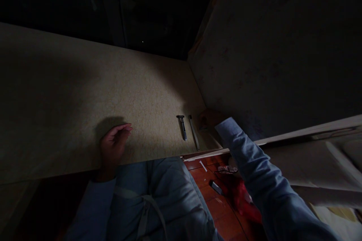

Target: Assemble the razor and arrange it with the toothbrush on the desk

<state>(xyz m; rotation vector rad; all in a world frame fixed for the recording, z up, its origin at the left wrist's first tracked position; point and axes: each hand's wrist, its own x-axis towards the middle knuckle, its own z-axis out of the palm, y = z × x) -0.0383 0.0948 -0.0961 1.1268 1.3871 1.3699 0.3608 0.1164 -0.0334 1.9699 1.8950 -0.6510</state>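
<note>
A black-headed razor lies on the pale marbled tabletop, its head toward the back. Close on its right lies a toothbrush, roughly parallel to it, with a dark bristle head and a pale handle. My right hand is low over the table's right end, deep in shadow beside the wall. Its fingers look curled about a small thin thing whose kind I cannot make out. My left hand rests at the front of the table, fingers loosely bent, with nothing visible in it.
A wall or panel closes off the table's right side. Dark window panes stand behind it. On the red tiled floor below lie a red cloth or bag and a small dark-and-grey box. My legs are under the front edge.
</note>
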